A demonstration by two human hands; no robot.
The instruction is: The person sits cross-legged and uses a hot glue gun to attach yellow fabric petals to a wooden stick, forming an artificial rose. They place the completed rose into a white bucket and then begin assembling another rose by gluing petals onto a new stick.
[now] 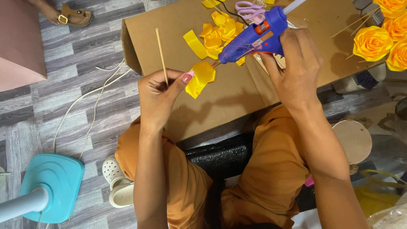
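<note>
left hand (pixel 159 91) fingers pinch wooden stick (pixel 161 55) and yellow ribbon petal (pixel 200 78); right hand (pixel 294 63) grips blue glue gun (pixel 254 38); loose petals (pixel 218 32), scissors (pixel 250 9) lie behind on cardboard box (pixel 220 101).

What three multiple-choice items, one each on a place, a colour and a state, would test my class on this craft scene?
1. Where do the loose yellow ribbon pieces lie?
A. On the cardboard box
B. On the floor
C. On the fan base

2. What colour is the glue gun?
A. Red
B. Blue
C. Green

3. How is the wooden stick held?
A. Lying flat on the box
B. Standing in a jar
C. Pinched in the left hand with a yellow ribbon petal

Answers: 1 A, the pieces sit on the box top beside the pink scissors. 2 B, its body is blue in the right hand. 3 C, the left fingers grip stick and petal at the nozzle.
</note>
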